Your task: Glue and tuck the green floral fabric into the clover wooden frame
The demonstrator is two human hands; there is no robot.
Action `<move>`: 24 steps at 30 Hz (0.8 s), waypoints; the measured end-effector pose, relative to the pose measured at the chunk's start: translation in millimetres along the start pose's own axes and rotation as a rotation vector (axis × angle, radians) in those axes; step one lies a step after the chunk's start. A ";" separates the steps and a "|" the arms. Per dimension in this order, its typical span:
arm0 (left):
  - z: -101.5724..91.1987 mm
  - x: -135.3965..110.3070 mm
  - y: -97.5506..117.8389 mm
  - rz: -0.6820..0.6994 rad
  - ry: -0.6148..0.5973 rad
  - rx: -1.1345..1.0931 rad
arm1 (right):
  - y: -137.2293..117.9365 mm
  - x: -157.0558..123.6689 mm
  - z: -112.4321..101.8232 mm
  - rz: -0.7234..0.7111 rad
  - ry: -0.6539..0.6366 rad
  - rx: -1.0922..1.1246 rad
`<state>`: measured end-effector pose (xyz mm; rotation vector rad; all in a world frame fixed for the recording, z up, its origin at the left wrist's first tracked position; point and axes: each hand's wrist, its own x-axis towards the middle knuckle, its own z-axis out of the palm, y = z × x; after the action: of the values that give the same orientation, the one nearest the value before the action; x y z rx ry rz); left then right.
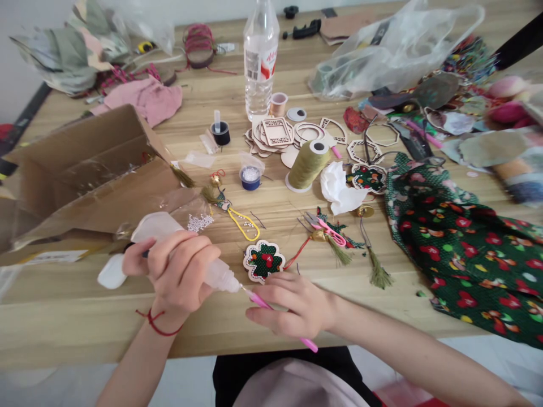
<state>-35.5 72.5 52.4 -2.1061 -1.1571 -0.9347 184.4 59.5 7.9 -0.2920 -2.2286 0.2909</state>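
Note:
My left hand (180,268) is wrapped round a translucent squeeze bottle (223,277), tilted with its thin metal nozzle pointing down to the right. In my right hand (292,302) is a slim pink pen-like tool (259,301), its tip at or very near the nozzle; I cannot tell if they touch. Just beyond my right fingers lies a flower-shaped ornament (265,261) of green floral cloth with a pale rim edged in small white beads. A red cord (299,252) runs from it to a gold bell (319,236) and green tassel (341,254).
Left stands an open cardboard box (80,186), with loose white beads (200,223) beside it. Behind are a blue tub of beads (250,177), a green thread spool (309,164), wooden cutouts (271,135) and a tall bottle (260,62). Pink scissors (328,229) and floral cloth (466,249) lie right.

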 end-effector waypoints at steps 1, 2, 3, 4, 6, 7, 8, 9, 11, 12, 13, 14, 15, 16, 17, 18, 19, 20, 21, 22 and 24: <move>0.3 -0.4 0.4 -0.014 -0.004 -0.001 | 0.1 -0.3 0.2 -0.001 -0.005 -0.005; 0.4 -0.7 1.0 -0.029 -0.014 -0.003 | 0.2 -0.5 0.3 -0.003 -0.008 -0.010; 0.2 -0.9 1.8 -0.037 -0.023 -0.005 | 0.3 -0.6 0.4 -0.005 -0.003 -0.013; -0.1 -1.0 2.8 -0.041 -0.031 -0.006 | 0.3 -0.8 0.4 -0.006 -0.001 -0.014; -0.9 -1.2 4.2 -0.058 -0.039 -0.007 | 0.0 -1.1 0.5 -0.011 0.013 -0.011; -1.3 -1.3 4.5 -0.066 -0.043 -0.009 | -0.3 -1.3 0.4 -0.009 0.026 0.003; -1.6 -1.6 4.4 -0.080 -0.049 -0.011 | -0.9 -1.6 0.2 0.003 0.045 0.032; -1.7 -2.0 4.1 -0.083 -0.048 -0.015 | -1.7 -1.8 -0.1 0.034 0.062 0.081; -1.8 -2.8 3.0 -0.065 -0.030 -0.019 | -3.5 -1.6 -1.2 0.153 0.094 0.228; -1.9 -3.1 2.6 -0.054 -0.020 -0.016 | -4.3 -1.2 -1.9 0.228 0.108 0.318; -1.9 -3.2 2.5 -0.047 -0.015 -0.008 | -5.0 -0.5 -2.6 0.298 0.121 0.410; -2.0 -3.2 2.7 -0.049 -0.015 0.003 | -5.5 0.3 -3.2 0.357 0.138 0.499; -2.1 -2.9 3.1 -0.056 -0.020 0.014 | -5.8 1.1 -3.8 0.396 0.157 0.588; -2.0 -2.5 3.7 -0.070 -0.029 0.024 | -6.0 1.8 -4.2 0.423 0.176 0.677; -1.9 -1.9 4.3 -0.076 -0.028 0.030 | -6.1 2.3 -4.6 0.447 0.190 0.767; -1.6 -1.4 4.8 -0.075 -0.020 0.031 | -6.0 2.5 -5.0 0.476 0.198 0.855; -1.2 -0.9 4.9 -0.071 -0.012 0.031 | -6.0 2.4 -5.5 0.509 0.194 0.942; -0.7 -0.6 4.9 -0.062 -0.003 0.026 | -5.9 2.0 -5.9 0.545 0.179 1.023; -0.3 -0.5 4.7 -0.052 0.009 0.018 | -5.7 1.4 -6.3 0.581 0.156 1.092; -0.1 -0.5 4.4 -0.039 0.019 0.010 | -5.6 0.8 -6.6 0.612 0.130 1.140; -0.3 -0.8 4.3 -0.030 0.018 0.000 | -5.1 -0.2 -7.0 0.642 0.078 1.186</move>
<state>-32.1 69.8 51.4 -2.0816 -1.1831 -0.9658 189.4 55.4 13.6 -0.3231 -1.4762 1.7804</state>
